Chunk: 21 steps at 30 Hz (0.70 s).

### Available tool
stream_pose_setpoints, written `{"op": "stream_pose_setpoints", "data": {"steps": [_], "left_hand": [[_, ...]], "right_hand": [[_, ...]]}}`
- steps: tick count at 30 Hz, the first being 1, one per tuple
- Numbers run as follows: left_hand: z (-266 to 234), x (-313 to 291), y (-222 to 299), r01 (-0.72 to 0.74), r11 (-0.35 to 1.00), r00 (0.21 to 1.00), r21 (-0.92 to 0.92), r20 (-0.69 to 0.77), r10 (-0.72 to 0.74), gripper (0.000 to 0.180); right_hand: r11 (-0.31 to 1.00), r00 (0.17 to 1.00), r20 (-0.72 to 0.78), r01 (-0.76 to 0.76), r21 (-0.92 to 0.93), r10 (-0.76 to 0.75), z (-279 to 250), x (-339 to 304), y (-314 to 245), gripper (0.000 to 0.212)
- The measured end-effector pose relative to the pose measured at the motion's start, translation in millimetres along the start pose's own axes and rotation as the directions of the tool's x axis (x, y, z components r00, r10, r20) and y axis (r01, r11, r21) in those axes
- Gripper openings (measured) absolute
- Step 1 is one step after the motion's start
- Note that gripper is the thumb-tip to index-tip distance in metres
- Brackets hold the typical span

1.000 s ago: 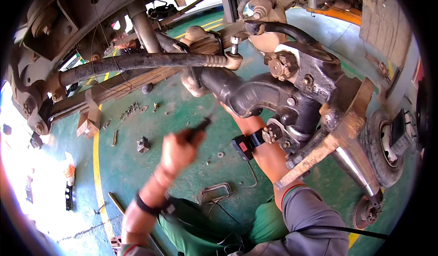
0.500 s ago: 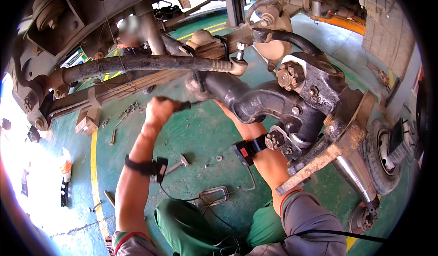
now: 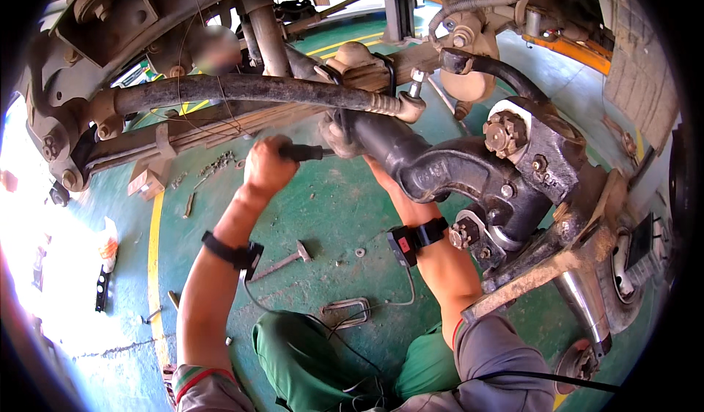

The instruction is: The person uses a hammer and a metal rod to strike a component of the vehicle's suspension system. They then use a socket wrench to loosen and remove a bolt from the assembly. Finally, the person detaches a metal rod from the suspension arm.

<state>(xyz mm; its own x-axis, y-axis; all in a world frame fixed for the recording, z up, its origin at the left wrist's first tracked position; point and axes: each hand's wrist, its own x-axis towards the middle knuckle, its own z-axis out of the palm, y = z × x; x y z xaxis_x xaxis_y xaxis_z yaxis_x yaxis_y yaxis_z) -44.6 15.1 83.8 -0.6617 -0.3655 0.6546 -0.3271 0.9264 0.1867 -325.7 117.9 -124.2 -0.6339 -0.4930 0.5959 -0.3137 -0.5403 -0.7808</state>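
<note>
My left hand [image 3: 268, 167] is wrapped round the black grip of a hand tool [image 3: 302, 152]. A thin shaft runs right from the grip to the clamped joint [image 3: 339, 136] under the leaf spring; the tool's tip and exact kind cannot be made out. From below, my right forearm [image 3: 438, 265] reaches up behind the black axle beam [image 3: 433, 170]. My right hand's fingers are hidden behind that beam. Above my left hand runs a long dark steering rod [image 3: 242, 95], ending in a ball joint with an upright threaded stud [image 3: 416, 83].
A steering knuckle [image 3: 543, 148] and rusty bracket [image 3: 543, 276] stand close by my right arm. On the green floor lie a hammer [image 3: 302, 252], a metal frame [image 3: 352, 312], a ring [image 3: 360, 252] and a cardboard box [image 3: 149, 180]. Another person [image 3: 218, 51] is beyond the spring.
The whole view has shifted, so the axle parts sit further right. My left hand keeps its hold on the tool, whose grip now lies more level. My right hand stays behind the beam.
</note>
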Motion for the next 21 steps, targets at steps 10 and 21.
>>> {"op": "stream_pose_setpoints", "data": {"steps": [10, 21], "left_hand": [[-26.2, -99.0, 169.0, 0.398, 0.909, 0.786, -0.123, 0.557, -0.269, 0.046], [6.7, 8.2, -6.7, -0.201, 0.902, 0.979, 0.382, 0.062, 0.192, 0.019]], "right_hand": [[0.949, 0.978, 0.109, -0.199, 0.246, 0.177, -57.0, -33.3, 49.7, 0.045], [0.382, 0.967, 0.112, 0.195, -0.904, -0.229, 15.0, -20.2, -54.8, 0.046]]}}
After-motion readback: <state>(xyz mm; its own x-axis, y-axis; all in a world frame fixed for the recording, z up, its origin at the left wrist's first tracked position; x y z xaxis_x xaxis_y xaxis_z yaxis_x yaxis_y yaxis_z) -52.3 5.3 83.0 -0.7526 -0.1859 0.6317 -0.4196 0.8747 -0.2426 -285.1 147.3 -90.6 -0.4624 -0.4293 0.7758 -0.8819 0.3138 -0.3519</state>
